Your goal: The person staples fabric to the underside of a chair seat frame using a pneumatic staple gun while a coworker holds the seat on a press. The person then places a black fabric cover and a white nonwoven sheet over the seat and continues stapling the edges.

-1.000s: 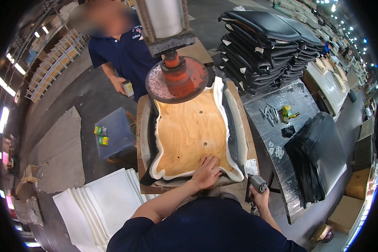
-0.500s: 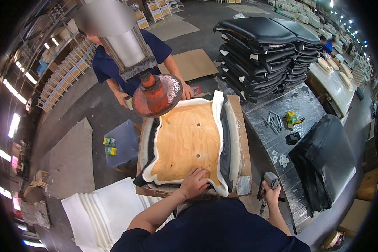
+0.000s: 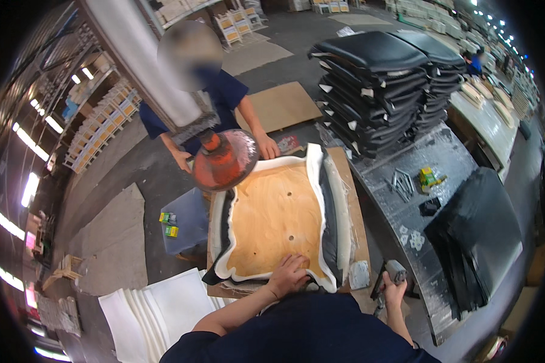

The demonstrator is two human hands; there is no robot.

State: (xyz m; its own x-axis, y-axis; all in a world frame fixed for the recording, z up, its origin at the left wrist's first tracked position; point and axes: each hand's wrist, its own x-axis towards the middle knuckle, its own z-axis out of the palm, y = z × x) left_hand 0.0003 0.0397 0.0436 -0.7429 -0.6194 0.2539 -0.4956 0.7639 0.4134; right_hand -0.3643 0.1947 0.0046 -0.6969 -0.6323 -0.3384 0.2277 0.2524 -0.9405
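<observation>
A light wooden seat panel (image 3: 266,209) lies underside up on a work stand, ringed by white foam (image 3: 316,181) and a black cover (image 3: 330,212). My left hand (image 3: 289,275) rests on the panel's near edge over the foam, fingers stretched onto the wood; its thumb is partly hidden. At the right my right hand (image 3: 395,289) is wrapped round the handle of a grey staple gun (image 3: 396,272), held beside the stand and apart from the panel. A round orange-red press head (image 3: 227,163) on a metal column hangs over the panel's far left corner.
A co-worker (image 3: 224,100) stands across the stand, one hand near its far edge. To the right, a metal table (image 3: 381,193) holds stacked black seats (image 3: 369,60), black sheets (image 3: 478,230), metal strips and a yellow-green box (image 3: 429,176). White foam sheets (image 3: 157,308) are stacked at lower left.
The whole view has shifted a little, moving the scene down and right. My left hand stays at the panel's near edge, and the staple gun stays in my right hand.
</observation>
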